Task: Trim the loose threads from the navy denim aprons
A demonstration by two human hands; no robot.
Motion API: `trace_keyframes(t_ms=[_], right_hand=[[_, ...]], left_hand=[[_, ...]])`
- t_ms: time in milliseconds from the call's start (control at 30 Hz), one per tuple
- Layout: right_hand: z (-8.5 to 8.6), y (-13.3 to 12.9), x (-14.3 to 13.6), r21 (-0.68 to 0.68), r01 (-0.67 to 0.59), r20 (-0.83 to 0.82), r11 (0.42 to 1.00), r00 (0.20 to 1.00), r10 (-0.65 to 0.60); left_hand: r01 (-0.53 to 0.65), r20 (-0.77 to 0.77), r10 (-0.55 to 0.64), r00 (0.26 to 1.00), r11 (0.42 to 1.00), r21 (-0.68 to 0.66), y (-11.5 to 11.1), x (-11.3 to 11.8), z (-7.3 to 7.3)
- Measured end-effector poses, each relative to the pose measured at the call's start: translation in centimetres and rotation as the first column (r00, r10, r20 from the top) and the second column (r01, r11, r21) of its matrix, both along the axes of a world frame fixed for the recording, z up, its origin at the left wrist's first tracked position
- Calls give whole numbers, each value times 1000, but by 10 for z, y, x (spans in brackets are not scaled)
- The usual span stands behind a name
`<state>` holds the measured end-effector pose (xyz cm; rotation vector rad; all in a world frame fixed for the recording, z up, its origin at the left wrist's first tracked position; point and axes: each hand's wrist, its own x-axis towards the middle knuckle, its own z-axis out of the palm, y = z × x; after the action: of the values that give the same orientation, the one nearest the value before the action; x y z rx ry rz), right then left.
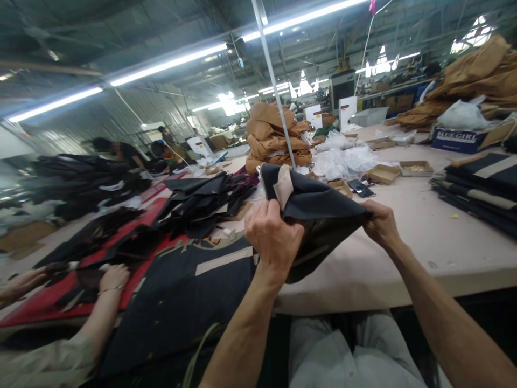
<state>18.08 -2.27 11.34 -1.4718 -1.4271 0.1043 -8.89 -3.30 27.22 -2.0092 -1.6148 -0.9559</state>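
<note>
A dark navy fabric piece (323, 196) with a beige strip hangs stretched between my two hands above the table edge. My left hand (272, 231) is closed around its left side, just below the beige strip (284, 188). At the right corner, my right hand (379, 223) pinches the cloth between thumb and fingers. The lower part of the piece droops in a fold toward the tabletop. Left of my left hand, another dark panel (194, 291) with a beige band lies flat and hangs over the edge.
A co-worker's hand (114, 277) handles dark cloth on a red sheet (149, 215) at left. Brown fabric bundles (274, 134) stand behind a thin metal pole (274, 81). Small cardboard trays (383, 173) and plastic bags lie beyond. Folded dark pieces (480, 188) are stacked at right.
</note>
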Motion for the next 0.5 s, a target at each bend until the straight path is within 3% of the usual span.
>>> trace_keyframes(t_ms=[133,200,267,367,500], right_hand=[[1,27,5,45,-57,184,997,982,48],[-3,35,4,-2,-31,248,1000,968,31],[-7,39,-1,-31,44,278,999,960,-33],[-17,39,-9,-40,190,268,981,948,-172],[-38,33,-13,-135,310,177,941,942,-284]], left_hand=[[-77,47,87,995,982,-172,-20,-5,-67],[-122,37,139,990,947,-296,-26,-8,-100],[-132,21,151,988,913,-387,-32,-11,-124],[-140,27,168,985,887,-440,-36,-17,-138],[-147,147,217,965,912,-382,-36,-20,-128]])
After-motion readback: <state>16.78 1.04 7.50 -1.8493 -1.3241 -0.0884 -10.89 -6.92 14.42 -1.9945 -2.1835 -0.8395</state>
